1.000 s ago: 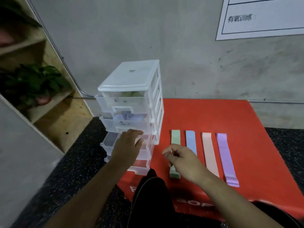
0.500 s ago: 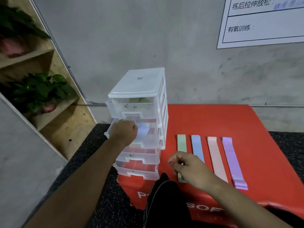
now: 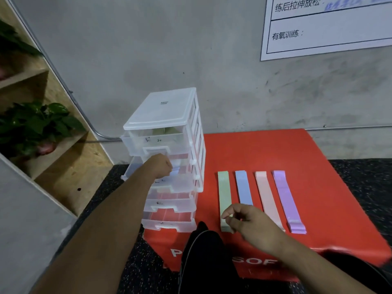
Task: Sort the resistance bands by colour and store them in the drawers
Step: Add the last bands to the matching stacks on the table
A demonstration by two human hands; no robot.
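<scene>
Red padded platform, white lettering on its front face, set on a black speckled floor. On it:
- one clear plastic drawer unit, upright at the left edge;
- four bands laid flat side by side, apart: green band, blue band, pink band, purple band.

Illumination is dim and diffuse; shadows are soft. Wide-angle distortion tilts the shelf at the left edge. Motion blur smears the lower right, including the red pad near corner.
</scene>
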